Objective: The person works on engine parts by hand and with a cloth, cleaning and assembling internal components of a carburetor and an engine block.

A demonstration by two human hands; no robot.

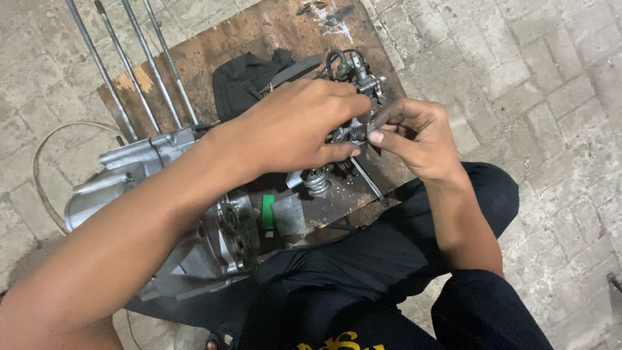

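Closest to the lens, the left hand (295, 126) closes over a small grey metal mechanical assembly (353, 84), fingers wrapped across its top. Its long axis appears to run from near the thumb up and away, its hose-looped end pointing away from the person. Just right of it, the right hand (418, 139) pinches the assembly's lower end between thumb and fingers. Beneath both hands lies a worn wooden board (259, 32); left of the left forearm sits an aluminium engine casing (129, 168), with metal rods (139, 65) beyond.

Four long metal rods (129, 65) lean beside a black cloth (243, 81) on the worn wooden board (272, 26); a green block (267, 212) lies near the grey engine casing (123, 172).
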